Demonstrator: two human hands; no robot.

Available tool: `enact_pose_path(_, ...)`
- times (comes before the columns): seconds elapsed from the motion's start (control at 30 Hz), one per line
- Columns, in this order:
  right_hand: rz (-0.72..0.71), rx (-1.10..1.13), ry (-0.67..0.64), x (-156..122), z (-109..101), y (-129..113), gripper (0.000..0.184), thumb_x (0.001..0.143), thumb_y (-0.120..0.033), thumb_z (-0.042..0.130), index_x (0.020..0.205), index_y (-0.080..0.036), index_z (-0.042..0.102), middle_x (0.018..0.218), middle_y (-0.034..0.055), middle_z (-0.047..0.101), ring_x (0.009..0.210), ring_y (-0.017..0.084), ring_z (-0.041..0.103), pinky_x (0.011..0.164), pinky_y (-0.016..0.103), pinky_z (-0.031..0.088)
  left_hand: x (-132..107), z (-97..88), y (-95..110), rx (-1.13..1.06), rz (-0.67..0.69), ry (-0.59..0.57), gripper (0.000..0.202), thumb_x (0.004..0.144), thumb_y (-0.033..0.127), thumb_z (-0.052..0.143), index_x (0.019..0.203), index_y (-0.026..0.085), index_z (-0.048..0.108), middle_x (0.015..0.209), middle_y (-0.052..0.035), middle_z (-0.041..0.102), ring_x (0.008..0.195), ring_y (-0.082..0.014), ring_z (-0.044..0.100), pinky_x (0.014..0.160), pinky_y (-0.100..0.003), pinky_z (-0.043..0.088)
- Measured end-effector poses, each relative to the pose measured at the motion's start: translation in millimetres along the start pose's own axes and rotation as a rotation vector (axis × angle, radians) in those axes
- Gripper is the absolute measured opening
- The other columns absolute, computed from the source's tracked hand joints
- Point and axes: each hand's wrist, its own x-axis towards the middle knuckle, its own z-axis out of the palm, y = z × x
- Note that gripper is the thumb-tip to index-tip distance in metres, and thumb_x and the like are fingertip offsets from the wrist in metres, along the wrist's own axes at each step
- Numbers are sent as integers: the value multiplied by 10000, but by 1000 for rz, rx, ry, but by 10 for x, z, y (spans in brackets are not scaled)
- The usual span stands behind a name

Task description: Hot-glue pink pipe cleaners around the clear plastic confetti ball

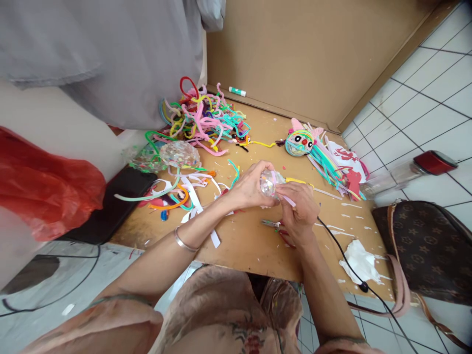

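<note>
Above the middle of the table, my left hand (254,186) is closed around a clear plastic bottle piece (266,183) with a pale pink band on it. My right hand (299,209) pinches a pale pink pipe cleaner (288,200) against the bottle's right side. Part of the bottle is hidden by my fingers. A yellow pipe cleaner (295,181) lies just behind my right hand. Under that hand are pliers (271,223) with red handles, partly covered by it. Farther back right lies a decorated figure (300,143) with eyes, a red nose and long pipe-cleaner strands.
A heap of coloured pipe cleaners (201,118) and a glue stick (237,91) are at the back. Crumpled clear plastic (180,155) and paper strips (193,194) lie left. A cable (337,243), tissue (360,260), brown handbag (427,250) and bottle with a red cap (435,162) are right.
</note>
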Motion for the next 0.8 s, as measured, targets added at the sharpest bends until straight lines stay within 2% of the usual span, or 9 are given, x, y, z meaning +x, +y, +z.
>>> enact_pose_path(0.27, -29, 15, 6, -7, 14, -3, 212, 855, -76, 576, 984, -235, 635, 929, 45, 745, 887, 194, 676, 808, 383, 504, -6, -2, 26, -64, -47, -29, 636, 506, 251, 775, 1059, 208, 464, 894, 20, 550, 754, -142, 516, 662, -261, 430)
enact_pose_path(0.8, 2, 50, -23, -17, 28, -18, 221, 868, -70, 551, 1002, -233, 615, 933, 46, 712, 923, 197, 634, 839, 399, 482, -6, 54, -21, -331, -155, -102, 651, 490, 175, 743, 1050, 231, 414, 819, 69, 492, 671, -93, 495, 622, -216, 413)
